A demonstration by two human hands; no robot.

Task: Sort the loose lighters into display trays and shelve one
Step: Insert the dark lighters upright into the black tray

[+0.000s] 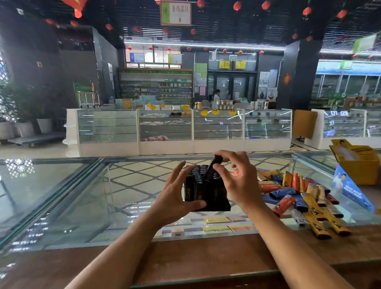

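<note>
Two hands at a black display tray (215, 199) on the glass counter (79, 202), left hand (174, 194) laid with straight fingers against the tray's left side, right hand (236, 181) pinching a tilted black lighter (210, 170) above the tray, loose coloured lighters (295, 194) heaped right of the tray.

hands (174, 192) (236, 181): 2 | display tray (215, 205): 1 | yellow box (358, 166): 1
</note>
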